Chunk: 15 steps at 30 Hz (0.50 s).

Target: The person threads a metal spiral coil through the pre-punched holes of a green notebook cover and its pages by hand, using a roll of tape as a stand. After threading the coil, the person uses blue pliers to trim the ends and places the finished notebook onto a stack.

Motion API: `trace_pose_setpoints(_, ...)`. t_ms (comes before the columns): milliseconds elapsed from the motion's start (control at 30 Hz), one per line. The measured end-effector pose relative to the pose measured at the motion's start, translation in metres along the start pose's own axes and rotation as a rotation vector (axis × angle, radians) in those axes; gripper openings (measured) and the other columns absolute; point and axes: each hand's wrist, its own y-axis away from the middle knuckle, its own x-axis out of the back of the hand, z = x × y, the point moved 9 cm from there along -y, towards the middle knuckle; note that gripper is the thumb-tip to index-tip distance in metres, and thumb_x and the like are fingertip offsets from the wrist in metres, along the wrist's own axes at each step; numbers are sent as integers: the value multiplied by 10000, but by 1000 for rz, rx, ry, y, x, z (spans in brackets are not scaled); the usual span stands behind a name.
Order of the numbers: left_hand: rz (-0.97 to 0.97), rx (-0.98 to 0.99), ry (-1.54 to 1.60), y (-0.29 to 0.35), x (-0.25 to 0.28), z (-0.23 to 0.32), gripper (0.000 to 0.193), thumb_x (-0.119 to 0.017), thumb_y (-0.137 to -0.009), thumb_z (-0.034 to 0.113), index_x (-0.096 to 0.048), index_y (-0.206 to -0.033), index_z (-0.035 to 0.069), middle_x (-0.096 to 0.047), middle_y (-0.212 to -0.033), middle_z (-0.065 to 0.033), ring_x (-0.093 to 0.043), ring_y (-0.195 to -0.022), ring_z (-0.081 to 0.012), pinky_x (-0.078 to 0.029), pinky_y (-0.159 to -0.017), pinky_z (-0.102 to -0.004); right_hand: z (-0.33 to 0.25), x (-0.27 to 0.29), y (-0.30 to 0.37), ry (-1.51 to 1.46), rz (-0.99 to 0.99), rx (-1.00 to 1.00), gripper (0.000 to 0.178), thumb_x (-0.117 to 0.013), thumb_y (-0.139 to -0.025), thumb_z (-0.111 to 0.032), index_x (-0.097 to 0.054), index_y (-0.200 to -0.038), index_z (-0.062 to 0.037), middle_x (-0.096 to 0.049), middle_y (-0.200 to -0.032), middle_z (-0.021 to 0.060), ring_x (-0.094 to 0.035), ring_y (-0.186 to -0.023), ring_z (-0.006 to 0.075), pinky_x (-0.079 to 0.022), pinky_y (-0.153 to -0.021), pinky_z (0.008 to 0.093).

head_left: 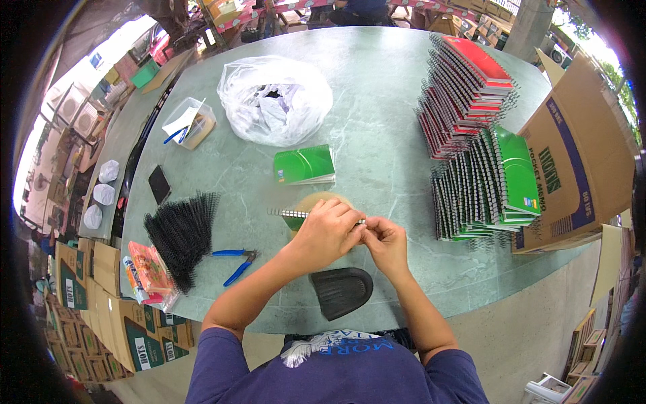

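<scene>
My left hand (328, 233) is closed over a small green spiral notebook (293, 222), mostly hidden beneath it. A wire coil (274, 212) runs along the notebook's edge and sticks out past its left end. At the right end, my right hand (385, 244) pinches the coil's tip, fingertips close to the left hand's. Under the notebook shows part of a tan round piece (321, 199). Farther off lies another green notebook (303, 165), its coil not visible. Blue-handled cutters (239, 262) rest left of my left forearm. Between my forearms sits a black curved pad (342, 293).
Stacked red spiral notebooks (464, 87) and green ones (484, 182) stand at right beside an open carton (572, 148). Black coils (180, 232), packets (149, 269) and a phone (159, 184) lie left. Farther back are a plastic tub (202, 132) and a stuffed clear bag (276, 101).
</scene>
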Motion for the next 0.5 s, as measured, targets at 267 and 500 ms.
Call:
trace_pose_setpoints(267, -48, 13, 71, 2, 10, -19, 228, -655, -741, 129, -600, -933, 19, -592, -890, -155, -573, -875, -334, -453, -762, -406, -2, -4, 3, -181, 5, -94, 125, -614, -841, -27, -619, -927, 63, -655, -766, 64, -620, -686, 88, -515, -633, 225)
trace_pose_setpoints(500, -25, -3, 130, 0, 5, 2, 233, -643, -716, 121, -595, -901, -11, -589, -883, -156, -562, -867, -315, -456, -774, -388, -3, -1, 7, -18, -40, -12, 109, -603, -845, -24, -627, -922, 49, -659, -779, 67, -624, -685, 95, -510, -626, 228)
